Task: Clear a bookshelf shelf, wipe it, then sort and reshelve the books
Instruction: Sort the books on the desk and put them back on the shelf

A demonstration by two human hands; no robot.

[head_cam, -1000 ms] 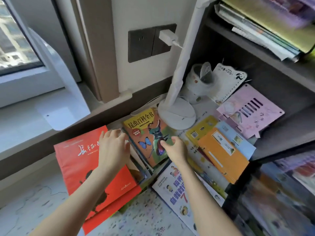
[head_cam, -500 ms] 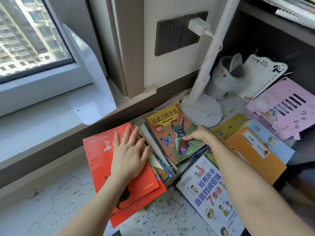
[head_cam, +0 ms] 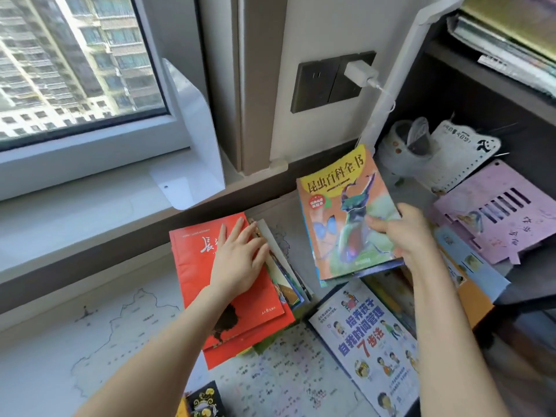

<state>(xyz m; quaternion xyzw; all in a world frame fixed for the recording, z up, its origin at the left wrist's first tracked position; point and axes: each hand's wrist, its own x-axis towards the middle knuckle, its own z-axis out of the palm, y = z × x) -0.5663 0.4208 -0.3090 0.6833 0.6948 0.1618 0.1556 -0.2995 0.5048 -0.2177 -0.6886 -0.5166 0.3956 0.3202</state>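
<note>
My right hand (head_cam: 403, 233) grips a small stack of books topped by the insect book (head_cam: 337, 212) with a yellow title band and a beetle, lifted off the desk and tilted toward me. My left hand (head_cam: 237, 263) lies flat with straight fingers on the red book (head_cam: 195, 266), which tops a fanned pile of thin books (head_cam: 285, 272). A white-and-blue book with cartoon children (head_cam: 367, 341) lies on the desk below the lifted stack. The dark bookshelf (head_cam: 469, 82) stands at the right.
A white lamp arm (head_cam: 400, 70) rises beside a dark wall socket (head_cam: 325, 82) with a white charger. On the shelf lie a white cup (head_cam: 406, 145), a panda card (head_cam: 463, 155), a pink card (head_cam: 505, 212) and orange and blue envelopes. A map mat (head_cam: 120, 341) covers the desk; window at left.
My right hand has closed on the insect book stack and raised it off the desk toward the right. My left hand stays flat on the red book. The camera tilted up slightly.
</note>
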